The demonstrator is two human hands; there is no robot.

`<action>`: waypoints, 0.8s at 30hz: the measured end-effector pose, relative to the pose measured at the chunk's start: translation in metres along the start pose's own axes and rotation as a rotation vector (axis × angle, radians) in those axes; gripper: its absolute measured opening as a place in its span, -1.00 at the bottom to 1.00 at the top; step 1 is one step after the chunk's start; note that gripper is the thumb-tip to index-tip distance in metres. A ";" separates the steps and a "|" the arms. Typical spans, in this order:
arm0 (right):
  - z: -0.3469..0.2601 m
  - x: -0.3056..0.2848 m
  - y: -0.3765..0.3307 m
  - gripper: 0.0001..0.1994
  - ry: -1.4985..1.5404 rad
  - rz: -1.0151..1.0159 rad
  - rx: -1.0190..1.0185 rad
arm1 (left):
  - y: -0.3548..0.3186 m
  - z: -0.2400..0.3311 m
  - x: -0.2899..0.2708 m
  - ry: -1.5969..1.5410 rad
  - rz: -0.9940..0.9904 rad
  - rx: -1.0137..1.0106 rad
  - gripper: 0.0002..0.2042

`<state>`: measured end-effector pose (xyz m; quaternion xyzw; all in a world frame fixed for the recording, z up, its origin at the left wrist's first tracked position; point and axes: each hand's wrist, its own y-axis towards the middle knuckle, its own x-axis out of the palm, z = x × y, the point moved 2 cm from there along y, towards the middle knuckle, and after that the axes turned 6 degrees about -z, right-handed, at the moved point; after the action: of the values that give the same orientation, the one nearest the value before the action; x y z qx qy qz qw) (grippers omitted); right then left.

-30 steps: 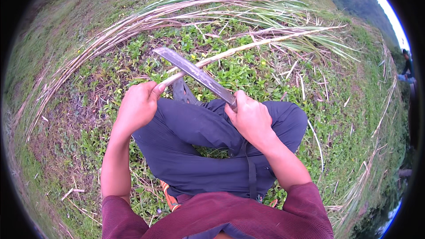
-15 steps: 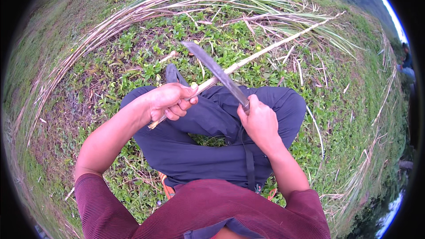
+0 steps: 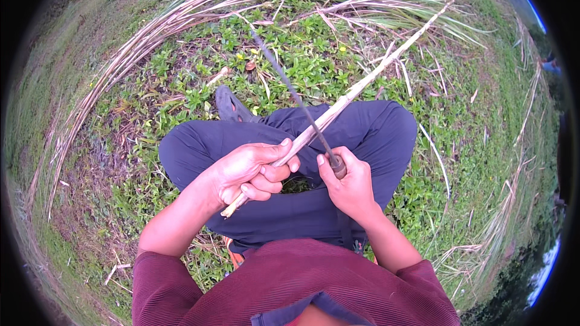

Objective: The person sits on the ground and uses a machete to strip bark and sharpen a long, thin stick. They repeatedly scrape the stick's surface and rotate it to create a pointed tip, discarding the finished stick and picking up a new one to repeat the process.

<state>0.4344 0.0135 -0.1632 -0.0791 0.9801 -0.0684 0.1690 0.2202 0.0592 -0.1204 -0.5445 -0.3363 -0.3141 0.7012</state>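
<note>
I sit cross-legged on the ground in dark blue trousers (image 3: 386,133). My left hand (image 3: 251,172) grips the near end of a long pale cane stalk (image 3: 374,75) that runs up and to the right across my knee. My right hand (image 3: 347,184) holds the handle of a long knife (image 3: 290,90). Its blade shows edge-on, pointing up and away from me, and it crosses the stalk just above my left thumb.
Low green weeds (image 3: 302,60) cover the ground around my legs. A curved band of cut dry stalks and grass leaves (image 3: 181,18) lies across the far side. More dry stalks (image 3: 507,205) lie at the right. A dark sandal (image 3: 229,105) shows by my left knee.
My left hand has drawn the stalk in toward my lap. The knife has turned from broadside to edge-on and now stands over the stalk near my left thumb.
</note>
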 end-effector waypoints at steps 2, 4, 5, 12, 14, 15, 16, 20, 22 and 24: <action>0.000 0.007 0.003 -0.78 0.472 0.069 0.131 | 0.005 -0.011 0.008 -0.005 -0.016 -0.012 -0.57; -0.011 0.005 0.011 -0.79 0.673 0.137 0.251 | 0.009 -0.018 0.010 -0.030 -0.070 -0.022 -0.57; -0.014 0.003 0.016 -0.79 0.710 0.158 0.243 | 0.011 -0.022 0.010 -0.035 -0.086 -0.018 -0.56; -0.014 0.001 0.033 -0.76 0.726 0.131 0.178 | -0.030 -0.012 0.020 0.889 0.382 0.161 -0.60; -0.015 0.003 0.044 -0.73 0.710 0.144 0.161 | -0.062 -0.007 0.021 1.128 0.549 0.135 -0.66; -0.015 0.003 0.049 -0.73 0.702 0.159 0.153 | -0.077 -0.006 0.032 1.168 0.609 0.085 -0.68; -0.015 0.005 0.054 -0.73 0.691 0.160 0.144 | -0.089 -0.009 0.042 1.151 0.660 0.164 -0.74; -0.023 0.017 0.077 -0.72 0.678 0.168 0.092 | -0.100 -0.027 0.046 1.463 0.753 0.439 -0.82; -0.028 0.021 0.086 -0.72 0.607 0.170 0.095 | -0.092 -0.032 0.039 1.479 0.887 0.633 -0.83; -0.031 0.019 0.087 -0.69 0.532 0.152 0.109 | -0.086 -0.031 0.031 1.486 0.986 0.770 -0.82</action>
<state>0.3945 0.0980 -0.1543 0.0246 0.9880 -0.1265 -0.0854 0.1726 0.0092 -0.0534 -0.0202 0.3783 -0.1173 0.9180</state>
